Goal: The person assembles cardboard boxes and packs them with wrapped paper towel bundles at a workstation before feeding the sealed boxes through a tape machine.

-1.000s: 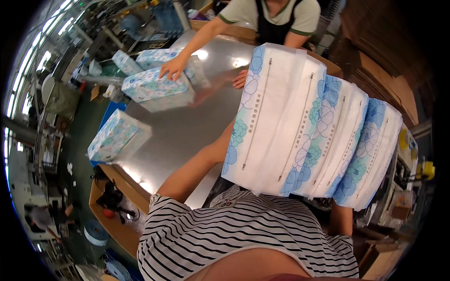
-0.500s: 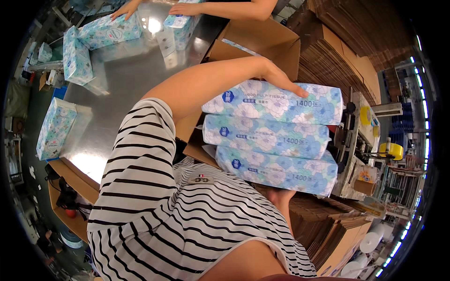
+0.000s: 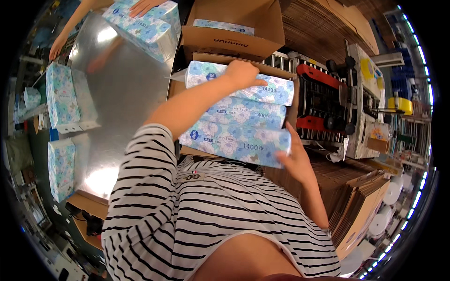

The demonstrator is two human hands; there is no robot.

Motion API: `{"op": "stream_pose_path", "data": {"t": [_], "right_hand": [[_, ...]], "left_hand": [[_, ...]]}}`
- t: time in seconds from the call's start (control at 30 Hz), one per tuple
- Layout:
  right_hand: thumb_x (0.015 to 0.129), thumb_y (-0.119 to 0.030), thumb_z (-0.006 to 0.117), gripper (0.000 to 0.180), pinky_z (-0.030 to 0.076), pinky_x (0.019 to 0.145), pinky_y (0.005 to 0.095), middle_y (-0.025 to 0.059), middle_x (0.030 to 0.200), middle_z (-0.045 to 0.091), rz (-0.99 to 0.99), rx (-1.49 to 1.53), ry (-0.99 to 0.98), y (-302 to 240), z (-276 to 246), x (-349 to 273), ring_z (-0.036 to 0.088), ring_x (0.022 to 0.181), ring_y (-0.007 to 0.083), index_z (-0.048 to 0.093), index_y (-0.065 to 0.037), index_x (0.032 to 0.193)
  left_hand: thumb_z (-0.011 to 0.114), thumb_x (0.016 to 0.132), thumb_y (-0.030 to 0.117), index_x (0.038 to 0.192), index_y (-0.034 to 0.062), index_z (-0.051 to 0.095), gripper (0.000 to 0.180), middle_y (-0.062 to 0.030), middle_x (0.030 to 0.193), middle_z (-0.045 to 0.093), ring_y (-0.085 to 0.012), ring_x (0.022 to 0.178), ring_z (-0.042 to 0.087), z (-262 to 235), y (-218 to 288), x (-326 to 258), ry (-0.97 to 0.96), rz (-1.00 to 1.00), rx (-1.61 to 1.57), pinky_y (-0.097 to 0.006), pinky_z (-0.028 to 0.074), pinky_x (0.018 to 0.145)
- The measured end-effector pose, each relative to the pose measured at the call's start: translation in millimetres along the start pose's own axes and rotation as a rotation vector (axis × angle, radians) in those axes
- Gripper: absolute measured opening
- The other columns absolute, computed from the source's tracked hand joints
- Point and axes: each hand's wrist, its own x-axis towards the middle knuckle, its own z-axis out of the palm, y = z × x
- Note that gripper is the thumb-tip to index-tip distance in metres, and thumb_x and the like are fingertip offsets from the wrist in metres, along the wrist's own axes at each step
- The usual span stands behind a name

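Observation:
Three blue floral tissue packs lie side by side: a far pack (image 3: 276, 91), a middle pack (image 3: 243, 111) and a near pack (image 3: 220, 139). They sit at the mouth of an open cardboard box (image 3: 211, 58), whose edges show around them; how deep they sit I cannot tell. My left hand (image 3: 243, 75) is closed over the far pack, fingers bent across its top. At the right end of the row, my right hand (image 3: 297, 157) grips the near pack, thumb on its face and fingers along the end.
Beyond stands another open box (image 3: 229, 44) with a tissue pack inside. A shiny metal table (image 3: 122, 112) at left bears more packs (image 3: 63, 96), and a co-worker's hand (image 3: 146, 6) rests on one. Rollers (image 3: 323, 98) and stacked flat cardboard (image 3: 351, 210) lie to the right.
The three packs have moved left to the box mouth. My right hand has come from beneath them to their right end. The co-worker's packs have shifted on the table.

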Motion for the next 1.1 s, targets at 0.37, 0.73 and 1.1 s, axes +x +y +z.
{"op": "stream_pose_path", "data": {"t": [0.37, 0.73, 1.1], "right_hand": [[0.051, -0.046, 0.086, 0.124, 0.017, 0.111, 0.0531, 0.0171, 0.151, 0.018, -0.179, -1.256, -0.162, 34, 26, 89, 0.017, 0.139, 0.0366, 0.016, -0.016, 0.149], [0.047, -0.034, 0.091, 0.144, 0.037, 0.097, 0.0604, 0.0237, 0.153, -0.010, 0.107, -1.338, -0.554, 125, 113, 186, 0.010, 0.138, 0.0488, -0.009, -0.018, 0.149], [0.066, -0.035, 0.082, 0.121, 0.047, 0.091, 0.0498, 0.0239, 0.153, -0.004, 0.110, -1.318, -0.525, 205, 169, 212, 0.017, 0.136, 0.0472, -0.003, -0.013, 0.150]], "left_hand": [[0.077, 0.065, 0.048, 0.137, 0.0065, 0.036, 0.093, -0.0232, 0.142, 0.031, -0.0380, 0.135, 0.025, 12, -12, -105, 0.148, 0.149, 0.060, -0.049, 0.023, 0.109], [0.086, 0.042, 0.058, 0.147, 0.0007, 0.005, 0.145, -0.0284, 0.151, -0.001, -0.0425, 0.141, 0.004, 100, -52, -111, -0.500, -0.316, 0.445, -0.050, 0.018, 0.112], [0.071, 0.075, 0.037, 0.149, 0.0076, 0.003, 0.104, -0.0197, 0.155, -0.003, -0.0361, 0.142, 0.008, 223, -110, -110, -0.442, -0.380, 0.534, -0.047, 0.022, 0.110]]}}
